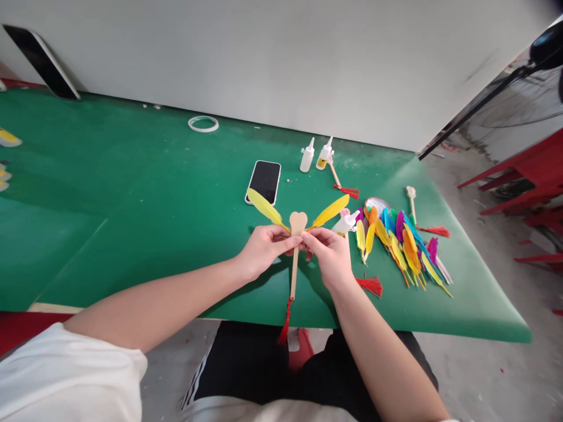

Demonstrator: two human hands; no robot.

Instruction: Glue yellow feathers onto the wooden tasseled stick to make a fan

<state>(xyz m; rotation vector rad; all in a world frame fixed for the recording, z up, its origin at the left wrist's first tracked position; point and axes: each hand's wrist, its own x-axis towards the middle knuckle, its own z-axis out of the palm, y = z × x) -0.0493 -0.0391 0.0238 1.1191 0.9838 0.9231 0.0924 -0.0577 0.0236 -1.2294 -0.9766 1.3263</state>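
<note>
Between my two hands, above the green table, is a wooden stick with a heart-shaped top [298,223] and a red tassel [285,328] hanging from its lower end. A yellow feather [266,207] sticks out to the left of the heart, and another yellow feather [331,211] sticks out to the right. My left hand [269,249] is closed, thumb and fingers pinching at the left side just below the heart. My right hand [329,253] pinches the right side the same way. The feathers' lower ends are hidden by my fingers.
Beyond my hands lies a phone [265,180]. White glue bottles [307,156] stand behind it. A tape ring [203,123] lies near the wall, and another phone [41,61] leans there. Colourful feathers [409,246] are heaped at right, beside a tasselled stick [412,205]. Red stools [519,170] stand beyond.
</note>
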